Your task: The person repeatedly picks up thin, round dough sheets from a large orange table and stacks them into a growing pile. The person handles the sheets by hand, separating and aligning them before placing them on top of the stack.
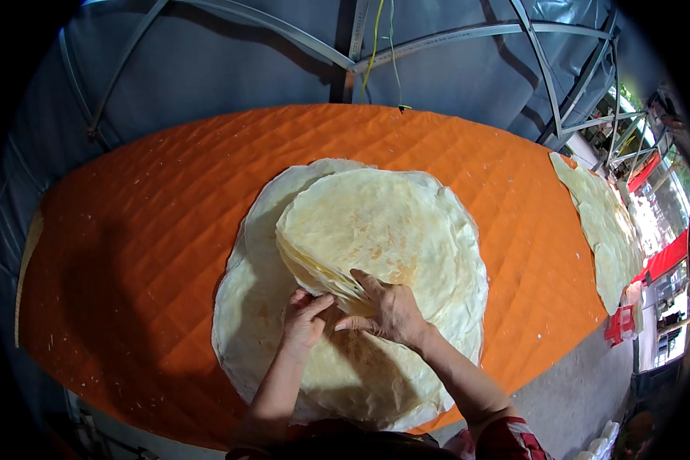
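A broad pile of thin, pale flatbreads [257, 322] lies in front of me, its sheets overlapping unevenly. On top sits a smaller round stack of flatbreads [353, 215] with light brown patches, its near left edge lifted so that several layers show. My left hand [305, 320] pinches the layers at that raised edge between thumb and fingers. Close beside it, my right hand [395, 310] grips the same edge, fingers on top and thumb reaching underneath. How many sheets each hand holds is hidden by the fingers.
An orange quilted cloth [146, 222] with small pale crumbs covers the table under the pile. More flatbreads [602, 222] lie along the table's right end, near a red container [621, 326]. Behind the table stand a metal frame [452, 34] and a blue-grey tarp [276, 69].
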Tool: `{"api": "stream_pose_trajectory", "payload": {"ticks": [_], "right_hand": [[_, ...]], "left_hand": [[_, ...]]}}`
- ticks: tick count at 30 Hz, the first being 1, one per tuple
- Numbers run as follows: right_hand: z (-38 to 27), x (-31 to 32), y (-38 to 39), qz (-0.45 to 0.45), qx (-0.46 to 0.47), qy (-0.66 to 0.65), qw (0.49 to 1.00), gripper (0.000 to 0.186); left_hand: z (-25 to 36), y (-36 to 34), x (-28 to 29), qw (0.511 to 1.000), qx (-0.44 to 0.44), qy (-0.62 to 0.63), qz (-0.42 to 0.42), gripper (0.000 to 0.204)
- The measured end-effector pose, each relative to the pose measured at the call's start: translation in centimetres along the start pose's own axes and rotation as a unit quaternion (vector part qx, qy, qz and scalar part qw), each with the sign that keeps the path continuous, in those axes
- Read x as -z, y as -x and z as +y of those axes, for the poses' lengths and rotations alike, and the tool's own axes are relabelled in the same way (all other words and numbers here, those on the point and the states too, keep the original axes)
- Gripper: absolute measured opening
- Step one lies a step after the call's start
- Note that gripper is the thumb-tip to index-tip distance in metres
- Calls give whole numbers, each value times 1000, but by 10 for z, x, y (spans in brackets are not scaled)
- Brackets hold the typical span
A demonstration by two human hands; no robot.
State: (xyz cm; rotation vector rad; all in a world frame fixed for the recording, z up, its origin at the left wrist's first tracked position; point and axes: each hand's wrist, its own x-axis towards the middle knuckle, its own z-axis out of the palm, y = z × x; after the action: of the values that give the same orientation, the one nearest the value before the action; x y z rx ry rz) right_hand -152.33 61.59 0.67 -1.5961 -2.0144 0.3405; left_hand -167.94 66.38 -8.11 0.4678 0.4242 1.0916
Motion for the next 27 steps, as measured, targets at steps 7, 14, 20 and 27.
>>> {"api": "stream_pose_trajectory", "payload": {"ticks": [7,14,20,27], "right_hand": [[9,-5,-9,49,-63,0,997,28],[13,-41,2,46,11,75,996,14],[50,-25,-19,-63,27,13,998,29],[78,235,-140,73,-13,242,967,24]], "left_hand": [[-13,-13,5,998,-35,-31,-31,33],[-11,-6,-3,995,-51,-64,51,40],[-23,6,50,983,47,-121,130,40],[-25,29,42,971,51,-131,195,43]]}}
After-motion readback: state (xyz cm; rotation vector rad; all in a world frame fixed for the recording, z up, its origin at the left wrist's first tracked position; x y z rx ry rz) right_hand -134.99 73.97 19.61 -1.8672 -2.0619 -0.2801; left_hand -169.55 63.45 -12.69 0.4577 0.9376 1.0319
